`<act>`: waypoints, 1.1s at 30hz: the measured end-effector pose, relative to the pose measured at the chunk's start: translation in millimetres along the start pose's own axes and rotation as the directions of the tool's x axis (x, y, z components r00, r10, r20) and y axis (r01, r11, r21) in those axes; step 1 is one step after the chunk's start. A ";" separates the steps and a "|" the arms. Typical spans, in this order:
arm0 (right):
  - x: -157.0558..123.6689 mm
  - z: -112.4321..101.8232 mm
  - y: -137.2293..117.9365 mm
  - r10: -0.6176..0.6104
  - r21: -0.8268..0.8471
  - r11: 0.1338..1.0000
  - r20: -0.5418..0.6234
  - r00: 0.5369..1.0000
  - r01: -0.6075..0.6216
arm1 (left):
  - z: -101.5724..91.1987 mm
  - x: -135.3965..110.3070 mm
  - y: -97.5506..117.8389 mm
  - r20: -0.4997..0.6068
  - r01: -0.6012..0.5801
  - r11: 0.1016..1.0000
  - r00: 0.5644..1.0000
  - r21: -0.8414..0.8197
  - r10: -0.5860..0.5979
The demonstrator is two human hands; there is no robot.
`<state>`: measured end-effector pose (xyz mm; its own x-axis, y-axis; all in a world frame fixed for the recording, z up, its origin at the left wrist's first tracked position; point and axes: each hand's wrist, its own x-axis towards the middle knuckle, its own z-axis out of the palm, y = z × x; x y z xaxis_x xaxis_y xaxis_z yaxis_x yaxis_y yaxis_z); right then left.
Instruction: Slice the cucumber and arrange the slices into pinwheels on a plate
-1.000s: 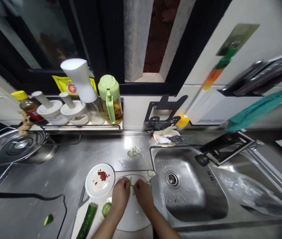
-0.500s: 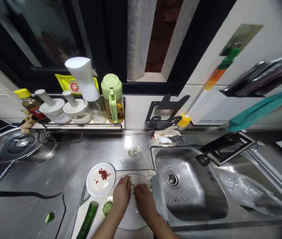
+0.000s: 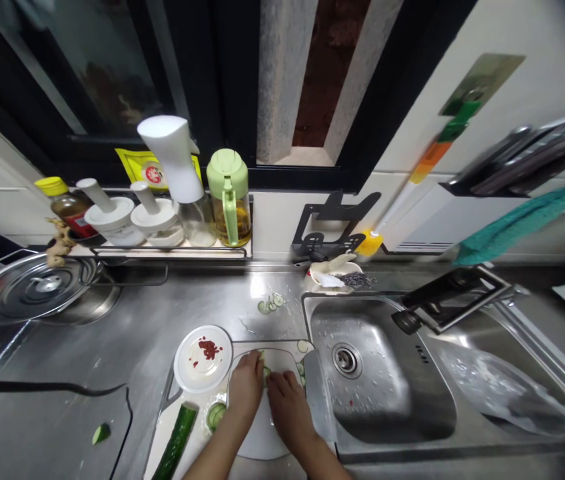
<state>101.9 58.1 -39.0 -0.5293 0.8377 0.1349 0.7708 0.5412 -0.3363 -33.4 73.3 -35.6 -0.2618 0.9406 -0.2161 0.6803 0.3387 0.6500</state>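
Both of my hands are close together over a white plate [image 3: 262, 443] on the cutting board [image 3: 162, 440]. My left hand [image 3: 245, 385] is closed, its fingertips pinching a thin cucumber slice [image 3: 266, 375]. Against the same green piece, the bent fingers of my right hand [image 3: 285, 398] are pressed together; how much each hand holds is partly hidden. A cut cucumber [image 3: 177, 440] lies left of my left forearm, beside a small stack of cucumber slices [image 3: 216, 416]. Behind it is a round white dish [image 3: 203, 360] with chopped red bits [image 3: 209, 349]. A wide metal blade [image 3: 318, 393] rests at the board's right edge.
To the right is a steel sink [image 3: 382, 367] with a black faucet [image 3: 432, 300] and a plastic bag [image 3: 507, 387]. Loose cucumber slices [image 3: 272, 303] lie behind the board. A rack holds an oil jug [image 3: 230, 200] and jars. A cucumber end [image 3: 101, 433] lies left.
My hands stay over the plate with the cucumber between them; the right fingers have shifted very slightly. The view has moved a little.
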 end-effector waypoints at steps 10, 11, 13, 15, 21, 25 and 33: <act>-8.2 -11.3 1.0 0.051 0.135 0.989 0.000 0.999 -0.051 | -39.0 -19.1 -14.0 -0.115 -0.044 0.996 0.993 -0.081 0.035; -11.4 -13.5 0.7 0.064 0.149 0.987 0.009 0.998 -0.065 | -47.6 -24.5 -21.0 -0.126 -0.028 0.997 0.992 -0.073 0.019; -19.2 -17.0 -0.3 0.082 0.172 0.981 0.028 0.996 -0.086 | -64.1 -37.5 -37.1 -0.114 0.014 0.999 0.993 -0.040 -0.018; -28.4 -18.9 -2.2 0.089 0.189 0.977 0.040 0.995 -0.095 | -76.2 -52.2 -53.4 -0.104 0.065 0.998 0.992 -0.001 -0.065; -53.4 -16.0 -11.1 0.114 0.220 0.968 0.055 0.992 -0.124 | -75.1 -87.3 -76.3 -0.001 0.159 0.984 0.987 0.076 -0.159; -61.6 -12.9 -17.7 0.103 0.206 0.972 0.043 0.994 -0.110 | -64.5 -93.0 -70.5 0.020 0.194 0.976 0.980 0.094 -0.197; -65.2 -16.8 -26.7 0.097 0.228 0.968 0.027 0.995 -0.101 | -59.4 -91.2 -65.3 -0.032 0.193 0.973 0.981 0.129 -0.190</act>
<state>121.8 -9.8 -23.2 -0.4614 0.8839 0.0762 0.7189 0.4228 -0.5517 -94.5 -36.0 -15.1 -0.4080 0.8578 -0.3125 0.6993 0.5137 0.4971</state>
